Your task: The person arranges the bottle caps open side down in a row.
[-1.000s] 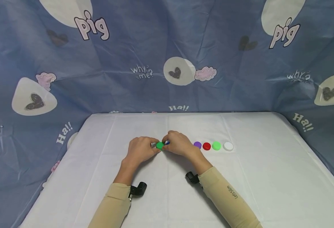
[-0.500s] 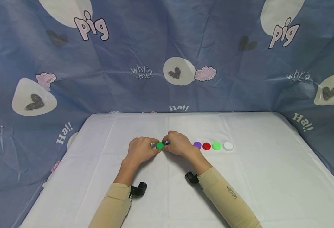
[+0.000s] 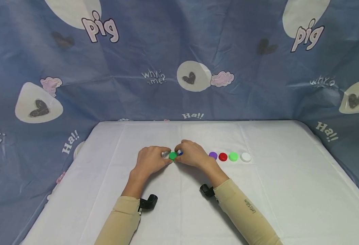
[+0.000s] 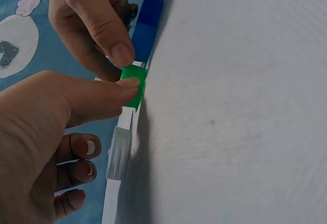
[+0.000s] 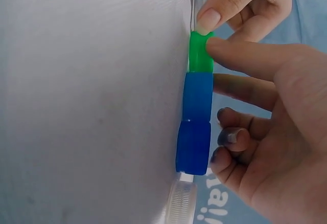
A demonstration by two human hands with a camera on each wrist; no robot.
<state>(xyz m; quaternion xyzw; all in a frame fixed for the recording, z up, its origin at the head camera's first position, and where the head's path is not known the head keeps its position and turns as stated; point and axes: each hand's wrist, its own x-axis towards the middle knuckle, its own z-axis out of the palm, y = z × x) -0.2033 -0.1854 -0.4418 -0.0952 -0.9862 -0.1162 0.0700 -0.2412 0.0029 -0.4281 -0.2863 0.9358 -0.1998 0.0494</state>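
Observation:
A green bottle cap (image 3: 173, 156) lies on the white-covered table, with both hands at it. My left hand (image 3: 150, 160) pinches its left side between thumb and index finger. From the right, my right hand (image 3: 192, 153) has its thumb and index fingertips on the same cap. Left of it, partly hidden by the left hand, sits a clear ridged cap (image 4: 118, 152). On its right, mostly under the right hand in the head view, a lighter blue cap (image 5: 198, 96) and a darker blue cap (image 5: 193, 147) follow, then another clear ridged cap (image 5: 181, 203).
Further right, the row continues with a purple cap (image 3: 213, 156), a red cap (image 3: 223, 157), a light green cap (image 3: 233, 156) and a white cap (image 3: 245, 157). Behind the table (image 3: 179, 211) hangs a blue printed cloth (image 3: 155, 41).
Hands and caps keep the same places relative to each other. Only the head view has shifted very slightly.

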